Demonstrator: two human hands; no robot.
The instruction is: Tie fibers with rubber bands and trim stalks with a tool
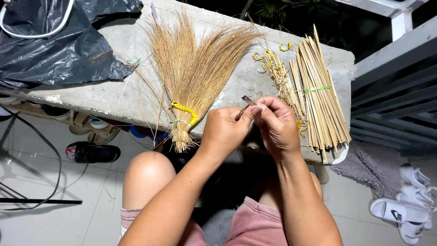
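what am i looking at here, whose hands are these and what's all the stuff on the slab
There is one picture, taken by a camera worn on a person's head and looking down, so both hands are that person's own. The left hand and right hand meet, pinching a small thin strip between the fingertips. On the concrete slab lie a fan-shaped straw broom head bound with a yellow tie, a bundle of flat sticks held by a green band, and a black plastic bag.

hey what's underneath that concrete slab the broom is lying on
Under the concrete slab, shoes sit on the tiled floor, with more footwear tucked in shadow behind. The person's knee and both hands hide whatever lies under its middle.
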